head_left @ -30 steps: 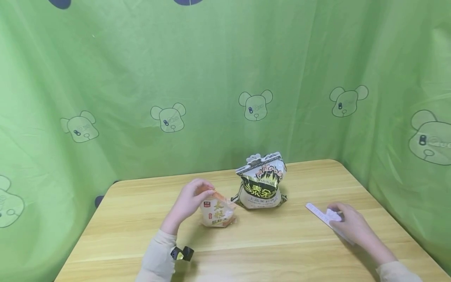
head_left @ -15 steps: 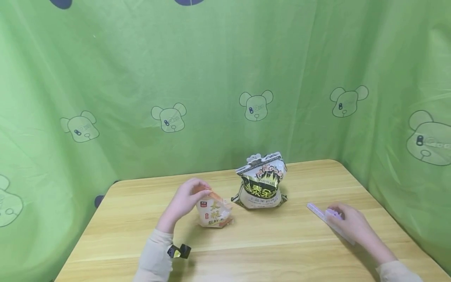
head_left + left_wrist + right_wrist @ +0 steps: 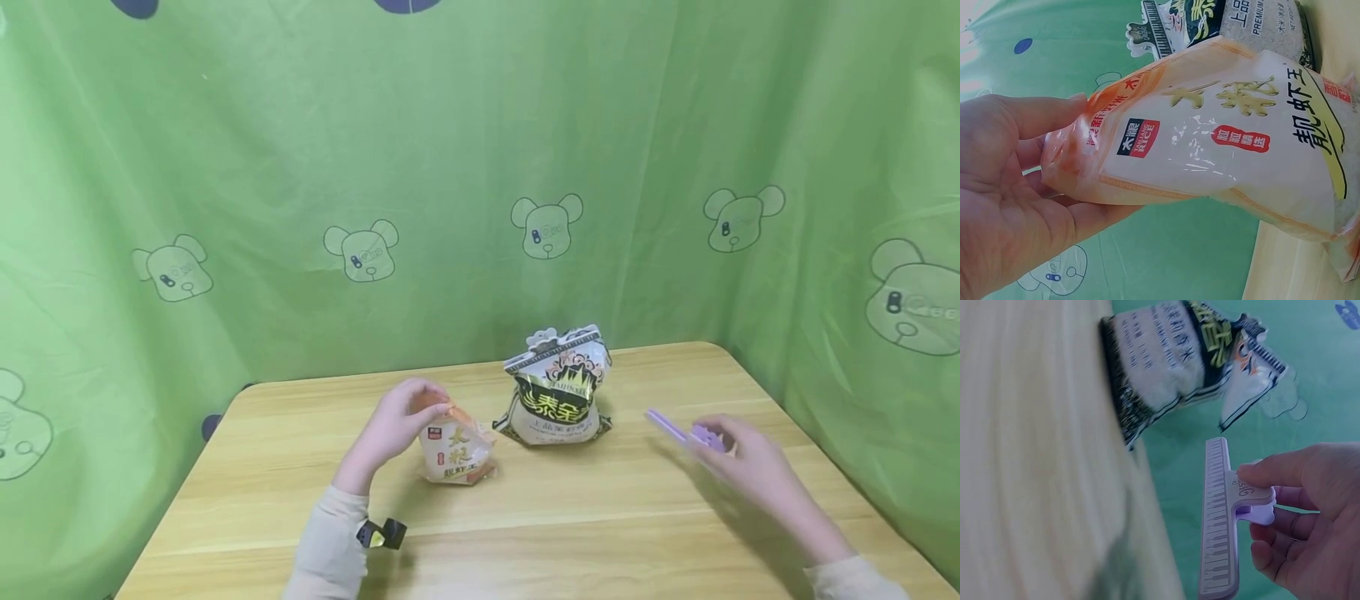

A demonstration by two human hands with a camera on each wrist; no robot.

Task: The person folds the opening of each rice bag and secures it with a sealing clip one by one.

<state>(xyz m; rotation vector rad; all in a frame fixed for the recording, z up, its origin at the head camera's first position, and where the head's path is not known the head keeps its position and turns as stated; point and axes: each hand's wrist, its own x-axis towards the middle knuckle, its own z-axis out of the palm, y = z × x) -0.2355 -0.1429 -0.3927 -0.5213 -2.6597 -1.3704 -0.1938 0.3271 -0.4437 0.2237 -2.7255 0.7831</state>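
My left hand (image 3: 397,423) pinches the top of a small white and orange rice bag (image 3: 457,450), which stands on the table. In the left wrist view the thumb lies on the near face of the bag (image 3: 1197,131) and the other fingers are behind it. My right hand (image 3: 750,458) holds a purple bag clip (image 3: 708,437) above the table on the right. Seen from the right wrist, thumb and fingers pinch the handle of the long clip (image 3: 1219,519), which is printed with piano keys.
A larger black and white rice bag (image 3: 558,400) stands near the back of the wooden table (image 3: 570,542). A white clip (image 3: 555,346) with a similar key pattern sits across its top. A green curtain (image 3: 450,167) hangs behind and at both sides.
The small rice bag shifts slightly left with my left hand, then stays. My right hand lifts the clip off the table and tilts it.
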